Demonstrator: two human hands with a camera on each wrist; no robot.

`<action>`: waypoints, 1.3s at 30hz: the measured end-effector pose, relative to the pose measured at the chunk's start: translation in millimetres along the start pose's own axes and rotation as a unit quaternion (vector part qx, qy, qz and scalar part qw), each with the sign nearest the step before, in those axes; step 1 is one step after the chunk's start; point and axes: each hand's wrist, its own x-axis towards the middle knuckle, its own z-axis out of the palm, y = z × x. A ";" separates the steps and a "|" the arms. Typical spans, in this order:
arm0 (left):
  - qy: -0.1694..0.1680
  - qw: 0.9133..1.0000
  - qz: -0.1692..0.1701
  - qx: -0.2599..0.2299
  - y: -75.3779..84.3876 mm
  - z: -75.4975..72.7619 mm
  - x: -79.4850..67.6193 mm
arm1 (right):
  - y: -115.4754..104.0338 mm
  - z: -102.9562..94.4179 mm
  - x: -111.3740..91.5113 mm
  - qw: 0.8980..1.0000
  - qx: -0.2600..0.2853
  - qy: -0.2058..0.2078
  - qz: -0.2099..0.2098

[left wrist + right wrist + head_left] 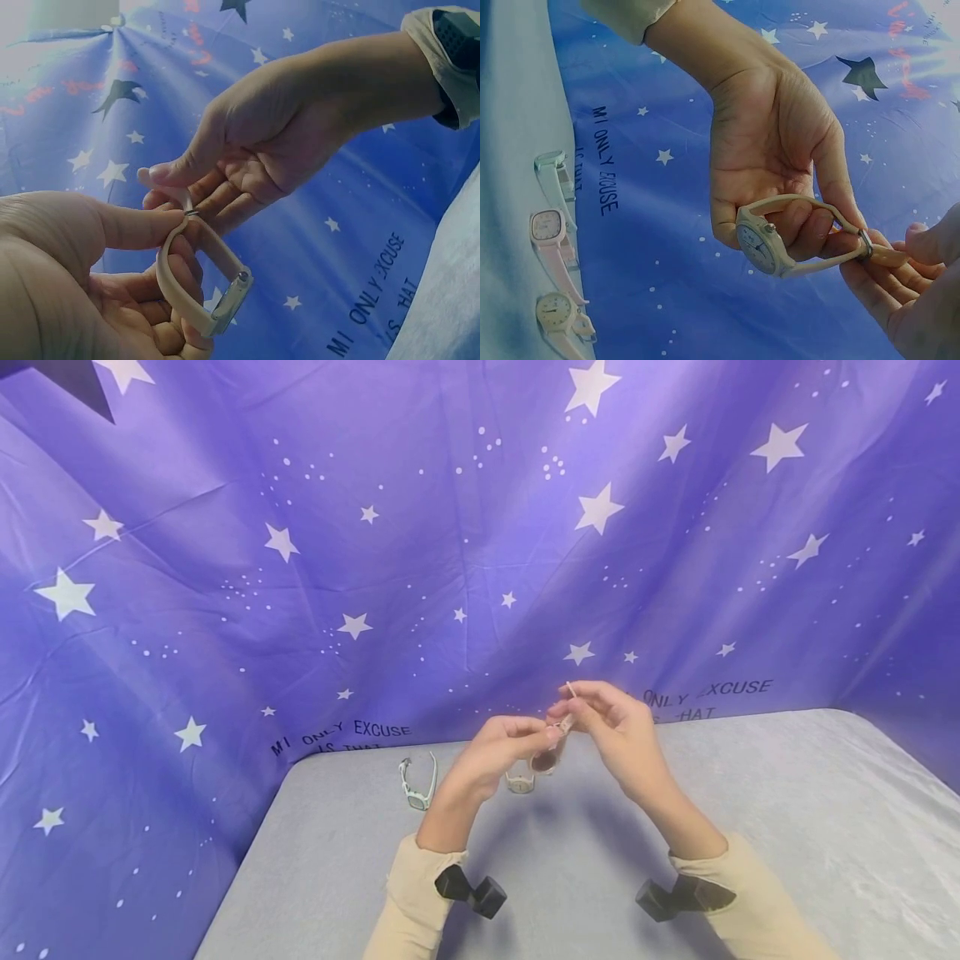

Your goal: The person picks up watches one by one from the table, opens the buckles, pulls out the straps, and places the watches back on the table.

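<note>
A wristwatch [759, 249] with a pale beige strap and a round white dial is held up between my two hands, above the table in the head view. Its strap [174, 289] makes a loop that meets at a small metal buckle [190, 213]. My left hand [491, 753] pinches the band beside the buckle, thumb on top and fingers inside the loop. With thumb and fingers, my right hand [622, 739] pinches the strap's free end, which sticks out past the buckle. In the head view the fingers cover part of the band.
A mint-green watch [418, 795] lies on the grey cloth-covered table [315, 860], left of my left hand. A round cream watch [520, 783] lies behind the held one. In the right wrist view a pink square watch [549, 226] sits between them. A purple star-printed curtain [450, 552] hangs behind.
</note>
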 end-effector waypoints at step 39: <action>0.077 0.988 -0.039 -0.129 -1.2 10.5 6.2 | 0.5 -1.8 1.7 0.995 0.082 0.042 0.025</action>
